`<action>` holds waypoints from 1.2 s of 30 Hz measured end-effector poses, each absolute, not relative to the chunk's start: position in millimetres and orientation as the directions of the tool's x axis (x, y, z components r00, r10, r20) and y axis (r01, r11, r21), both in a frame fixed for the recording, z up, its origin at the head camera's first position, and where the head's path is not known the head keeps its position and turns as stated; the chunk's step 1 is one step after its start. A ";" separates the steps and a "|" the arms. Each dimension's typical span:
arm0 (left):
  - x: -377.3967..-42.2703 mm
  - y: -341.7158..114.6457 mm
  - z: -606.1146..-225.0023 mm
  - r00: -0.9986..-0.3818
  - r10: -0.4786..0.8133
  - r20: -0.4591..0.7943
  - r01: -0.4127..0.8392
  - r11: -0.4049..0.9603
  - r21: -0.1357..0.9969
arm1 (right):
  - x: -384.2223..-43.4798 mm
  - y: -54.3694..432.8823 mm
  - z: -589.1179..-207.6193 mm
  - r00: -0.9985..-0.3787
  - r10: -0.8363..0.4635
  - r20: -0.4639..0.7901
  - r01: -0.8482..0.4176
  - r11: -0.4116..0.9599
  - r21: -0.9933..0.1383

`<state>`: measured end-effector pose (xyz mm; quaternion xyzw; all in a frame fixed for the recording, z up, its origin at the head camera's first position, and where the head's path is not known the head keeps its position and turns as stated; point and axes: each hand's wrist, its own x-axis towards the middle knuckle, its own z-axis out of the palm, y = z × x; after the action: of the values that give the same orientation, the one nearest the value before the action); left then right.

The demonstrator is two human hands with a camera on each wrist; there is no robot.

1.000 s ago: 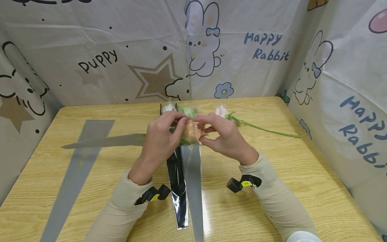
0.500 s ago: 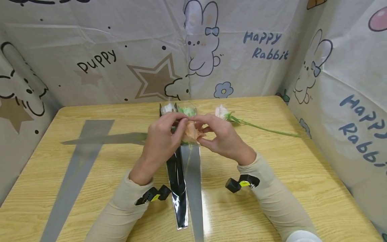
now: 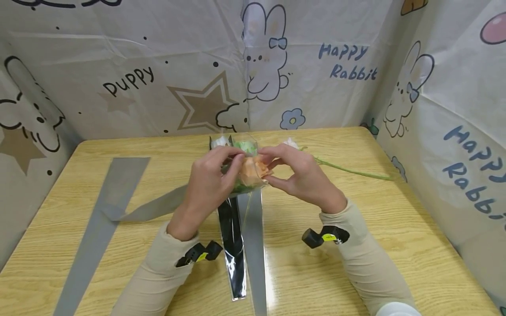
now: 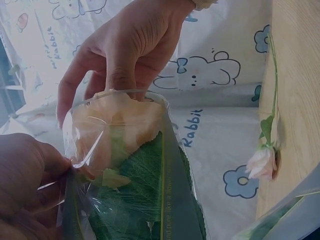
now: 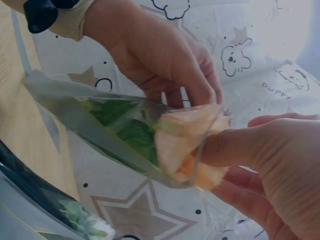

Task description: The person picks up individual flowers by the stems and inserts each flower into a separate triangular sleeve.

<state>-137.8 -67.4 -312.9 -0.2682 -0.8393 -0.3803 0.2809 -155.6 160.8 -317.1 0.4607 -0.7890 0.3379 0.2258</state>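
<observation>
Printed cloth [image 3: 340, 101] backs the table [image 3: 308, 276]; left hand [image 3: 211, 182] pinches a sleeve [image 3: 160, 204], right hand [image 3: 302, 173] grips its orange rose [image 3: 251, 170]; from that, a pink bloom [image 3: 291, 142] lies at two o'clock.

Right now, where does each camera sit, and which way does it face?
Head: worn on the head, facing forward and down at the table; left hand, right hand and sleeves show.
Left wrist: worn there, facing the wrapped peach flower; both hands show.
Right wrist: worn there, facing that peach flower; both hands show.
Both wrist views share the peach flower, green leaves and backdrop.
</observation>
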 end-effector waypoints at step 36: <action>-136.7 -64.7 -314.9 -0.691 0.237 0.683 0.669 0.566 0.481 | -150.7 158.4 -319.5 -0.537 -0.609 0.583 -0.816 0.200 -0.543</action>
<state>-136.7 -64.7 -314.9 -0.2705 -0.8378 -0.3791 0.2849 -150.7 158.4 -319.5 0.4656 -0.7650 0.4282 0.1207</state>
